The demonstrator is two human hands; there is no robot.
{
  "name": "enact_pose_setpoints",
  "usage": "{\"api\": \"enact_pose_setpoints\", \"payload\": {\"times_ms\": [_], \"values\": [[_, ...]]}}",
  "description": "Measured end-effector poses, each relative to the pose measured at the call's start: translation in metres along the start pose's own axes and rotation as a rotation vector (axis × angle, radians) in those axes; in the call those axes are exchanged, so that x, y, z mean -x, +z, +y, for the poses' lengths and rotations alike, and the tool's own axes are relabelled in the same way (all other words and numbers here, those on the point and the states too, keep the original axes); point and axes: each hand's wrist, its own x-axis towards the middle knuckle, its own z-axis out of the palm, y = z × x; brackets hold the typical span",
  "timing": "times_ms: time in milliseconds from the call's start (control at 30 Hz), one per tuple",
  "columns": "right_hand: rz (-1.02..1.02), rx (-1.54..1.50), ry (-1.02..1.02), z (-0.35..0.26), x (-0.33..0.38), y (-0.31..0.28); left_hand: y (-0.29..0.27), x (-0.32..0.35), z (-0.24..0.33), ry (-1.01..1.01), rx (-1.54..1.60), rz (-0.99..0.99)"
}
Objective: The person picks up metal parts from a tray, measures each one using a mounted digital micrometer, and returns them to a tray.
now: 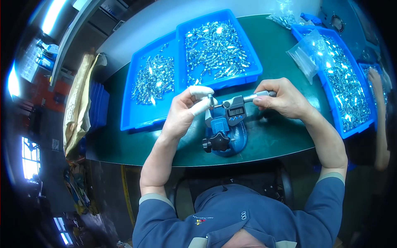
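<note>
A digital micrometer (235, 110) is clamped upright in a blue stand (229, 142) with a black star knob, near the table's front edge. My right hand (283, 99) pinches the micrometer's thimble at its right end. White finger cots cover the thumb and forefinger of my left hand (186, 105), which are closed on a small shiny metal part (211, 100) at the measuring jaws. Whether both jaws touch the part is too small to tell. Just beyond my hands are two blue trays holding many such parts, the right tray (256, 73) overlapping the left tray (132, 118).
To the right, a long blue tray (349, 133) of metal parts has clear plastic bags (308, 56) lying on it. Another person's forearm (379, 111) reaches in at the far right. Brown paper sacking (78, 103) and stacked blue trays (98, 103) line the left. The tabletop (273, 142) is green.
</note>
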Motion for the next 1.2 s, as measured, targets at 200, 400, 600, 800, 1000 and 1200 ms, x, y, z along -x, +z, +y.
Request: {"api": "enact_pose_setpoints", "payload": {"times_ms": [200, 400, 600, 800, 1000, 1200], "values": [[0.009, 0.014, 0.007, -0.0007, 0.0016, -0.0014, -0.0034, 0.0011, 0.0001, -0.04, -0.003, -0.004], [0.028, 0.037, -0.009, -0.0022, 0.0011, 0.0002, -0.0036, 0.0016, -0.001, -0.04, 0.009, -0.005], [0.026, 0.04, -0.021, -0.0042, 0.0012, -0.0012, -0.0036, 0.0004, -0.0023, -0.015, 0.009, -0.008], [0.023, 0.024, -0.017, -0.0046, 0.001, -0.001, -0.0044, 0.0004, -0.0016, -0.033, 0.004, -0.021], [0.057, 0.07, -0.042, -0.005, 0.0027, -0.0002, -0.0025, 0.0016, 0.0024, -0.045, -0.004, -0.017], [0.058, 0.051, -0.044, -0.0056, 0.0023, 0.0006, -0.0021, 0.0016, 0.001, -0.022, -0.021, -0.011]]}}
